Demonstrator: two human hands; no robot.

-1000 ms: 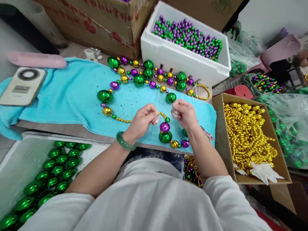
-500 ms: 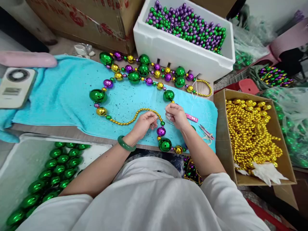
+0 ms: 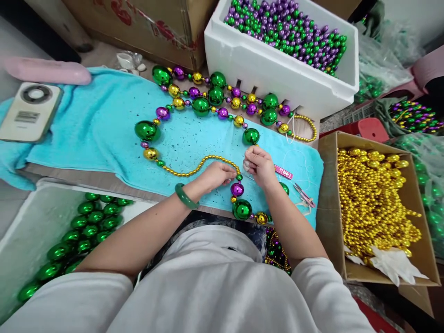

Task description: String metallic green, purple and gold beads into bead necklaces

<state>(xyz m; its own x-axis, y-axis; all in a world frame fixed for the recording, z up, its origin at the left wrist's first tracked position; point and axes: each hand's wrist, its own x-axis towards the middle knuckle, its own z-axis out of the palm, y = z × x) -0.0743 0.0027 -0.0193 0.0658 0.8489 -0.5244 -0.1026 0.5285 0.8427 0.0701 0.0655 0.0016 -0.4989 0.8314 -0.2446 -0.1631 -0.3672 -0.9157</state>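
Note:
My left hand [image 3: 219,177], a green bangle [image 3: 186,196] on its wrist, pinches the bead necklace [image 3: 237,189] where its small gold beads [image 3: 187,174] meet a small green bead. My right hand [image 3: 258,164] is closed just to the right, its fingertips pressed together; what they hold is too fine to make out. A thin line, thread or needle, shows just below it. The necklace's larger green, purple and gold beads loop over the blue towel [image 3: 104,138]. Right of my right hand lie a pink label-like strip [image 3: 283,172] and small thread snips [image 3: 302,194].
Behind the towel stands a white foam box [image 3: 277,74] of purple and green beads. A cardboard box [image 3: 331,185] of gold strands is at right, a foam bin [image 3: 21,231] of green balls at lower left. A phone [image 3: 29,111] lies at left. Finished-looking strands [image 3: 201,106] lie behind.
My left fingers have closed in on the necklace near the small green bead. My right hand stays pinched close by. The whole view has shifted slightly.

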